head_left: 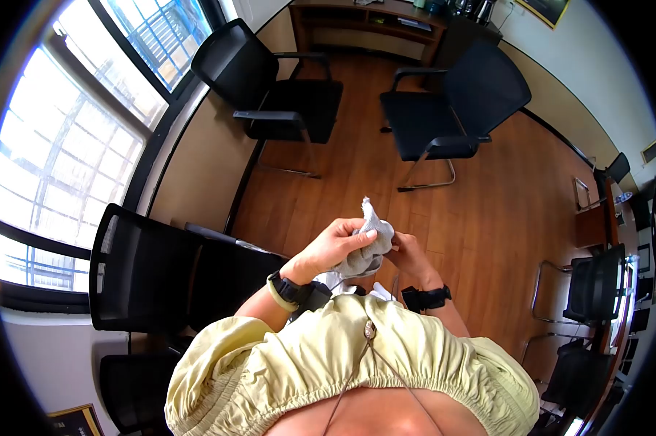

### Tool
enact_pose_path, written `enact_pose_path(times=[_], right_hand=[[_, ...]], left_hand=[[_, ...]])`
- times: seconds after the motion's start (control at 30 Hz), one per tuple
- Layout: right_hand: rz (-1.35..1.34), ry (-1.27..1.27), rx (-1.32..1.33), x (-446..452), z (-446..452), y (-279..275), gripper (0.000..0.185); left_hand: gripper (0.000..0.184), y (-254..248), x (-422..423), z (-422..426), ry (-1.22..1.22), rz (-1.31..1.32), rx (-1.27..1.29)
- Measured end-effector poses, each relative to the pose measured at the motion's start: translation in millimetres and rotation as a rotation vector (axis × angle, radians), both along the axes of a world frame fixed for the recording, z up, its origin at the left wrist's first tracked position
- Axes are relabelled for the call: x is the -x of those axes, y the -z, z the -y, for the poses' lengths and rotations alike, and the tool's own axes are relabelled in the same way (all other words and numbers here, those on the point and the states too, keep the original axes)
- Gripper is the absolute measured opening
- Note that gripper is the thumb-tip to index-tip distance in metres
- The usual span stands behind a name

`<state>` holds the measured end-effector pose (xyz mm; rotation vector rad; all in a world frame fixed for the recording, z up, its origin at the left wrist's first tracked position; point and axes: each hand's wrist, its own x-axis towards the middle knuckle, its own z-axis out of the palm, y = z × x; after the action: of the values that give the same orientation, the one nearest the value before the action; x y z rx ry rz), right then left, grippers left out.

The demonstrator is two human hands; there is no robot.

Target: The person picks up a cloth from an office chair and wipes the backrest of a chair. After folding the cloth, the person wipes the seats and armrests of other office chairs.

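In front of my chest I hold a bunched piece of grey knitted cloth (373,251), sock-like in look, with a narrow frayed tip pointing up. My left hand (331,247) is closed on its left side, thumb lying across the fabric. My right hand (410,256) is at the right edge of the cloth, fingers curled against it and partly hidden behind it. Dark straps sit on both wrists. Below the cloth, something white (333,280) shows near my lap; its kind cannot be made out.
A black chair (150,272) stands close on my left, beside the window (66,152). Two black armchairs (299,102) (455,109) face me across the wooden floor (357,167). A brown cabinet (364,14) stands at the back; more chairs (593,287) line a desk at right.
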<state>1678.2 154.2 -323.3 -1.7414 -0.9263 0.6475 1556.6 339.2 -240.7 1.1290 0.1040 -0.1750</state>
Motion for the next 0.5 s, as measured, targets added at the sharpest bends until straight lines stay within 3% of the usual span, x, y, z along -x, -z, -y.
enact_pose_path(times=[0.17,0.27,0.3,0.4,0.5], right_hand=[[-0.173,0.063,-0.015,-41,-42,8,0.024],[0.102,0.12,0.163,-79,-75,-4,0.024],[0.075,0.149,0.195,-90,-90,-9,0.021],[0.256,0.173,0.025,-120,-140,-8,0.023],[0.351,0.127,-0.012,-148,-193,-18,0.022]], left_hand=[[0.026,21,-41,-58,-0.164,-0.039,-0.007],[0.024,28,-66,-106,-0.253,0.02,-0.054],[0.024,30,-73,-122,-0.281,0.018,-0.062],[0.025,38,-90,-172,-0.346,0.108,-0.138],[0.025,25,-101,-221,-0.357,0.058,-0.026]])
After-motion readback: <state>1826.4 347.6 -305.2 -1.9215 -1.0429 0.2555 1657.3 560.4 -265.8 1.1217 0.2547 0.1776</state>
